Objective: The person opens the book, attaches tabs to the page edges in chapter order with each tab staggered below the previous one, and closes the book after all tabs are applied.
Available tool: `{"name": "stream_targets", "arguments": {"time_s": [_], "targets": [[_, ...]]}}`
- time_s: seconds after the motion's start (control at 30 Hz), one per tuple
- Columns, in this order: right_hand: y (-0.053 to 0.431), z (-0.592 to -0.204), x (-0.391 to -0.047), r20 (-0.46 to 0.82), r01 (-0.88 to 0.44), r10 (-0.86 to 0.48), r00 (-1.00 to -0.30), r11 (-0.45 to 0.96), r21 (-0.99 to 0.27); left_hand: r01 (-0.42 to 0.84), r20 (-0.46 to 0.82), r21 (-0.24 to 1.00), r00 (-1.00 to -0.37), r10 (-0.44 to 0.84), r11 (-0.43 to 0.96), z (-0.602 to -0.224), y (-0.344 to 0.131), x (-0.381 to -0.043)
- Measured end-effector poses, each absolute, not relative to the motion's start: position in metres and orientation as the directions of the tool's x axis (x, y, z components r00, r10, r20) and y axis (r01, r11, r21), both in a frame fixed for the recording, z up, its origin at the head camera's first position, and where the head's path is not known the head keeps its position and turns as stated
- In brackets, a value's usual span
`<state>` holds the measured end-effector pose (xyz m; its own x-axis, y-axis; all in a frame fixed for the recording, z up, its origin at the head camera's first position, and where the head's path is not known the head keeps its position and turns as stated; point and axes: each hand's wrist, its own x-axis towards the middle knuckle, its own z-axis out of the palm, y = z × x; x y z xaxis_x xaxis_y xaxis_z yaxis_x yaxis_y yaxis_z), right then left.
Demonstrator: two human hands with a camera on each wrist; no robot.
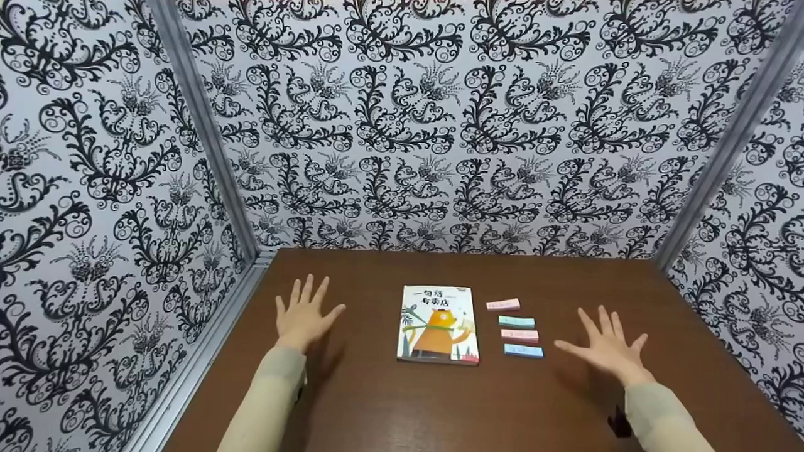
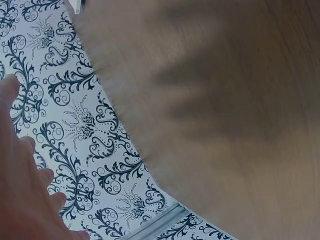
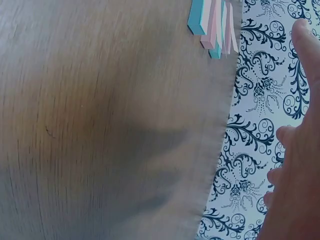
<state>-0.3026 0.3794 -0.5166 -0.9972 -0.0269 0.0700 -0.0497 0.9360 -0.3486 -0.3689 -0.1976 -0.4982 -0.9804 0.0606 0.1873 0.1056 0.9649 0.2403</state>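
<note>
A picture book (image 1: 438, 324) with an orange bear on its white cover lies flat on the brown table. To its right, several small sticky-note pads form a column: a pink pad (image 1: 503, 304) at the far end, a green pad (image 1: 516, 322), another pink pad (image 1: 519, 335) and a blue pad (image 1: 523, 351) nearest. My left hand (image 1: 304, 319) is spread over the table, left of the book, holding nothing. Fingers apart, my right hand (image 1: 608, 349) hovers right of the pads, also holding nothing. In the right wrist view the pads (image 3: 198, 17) appear at the top.
The brown table (image 1: 389, 402) reaches back to walls covered in black-and-white scroll-patterned paper (image 1: 414, 125). A grey metal frame strip (image 1: 207, 351) runs along the table's left side. Both hands cast shadows on the tabletop.
</note>
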Motion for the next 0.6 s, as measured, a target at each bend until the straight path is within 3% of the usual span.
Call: {"name": "stream_targets", "arguments": {"time_s": [0.6], "targets": [[0.347,-0.538,-0.294,0.083,-0.086,-0.053,-0.995,0.885,-0.458,0.309,0.394,0.206,-0.895,0.211,0.928,-0.505,-0.153,-0.365]]}}
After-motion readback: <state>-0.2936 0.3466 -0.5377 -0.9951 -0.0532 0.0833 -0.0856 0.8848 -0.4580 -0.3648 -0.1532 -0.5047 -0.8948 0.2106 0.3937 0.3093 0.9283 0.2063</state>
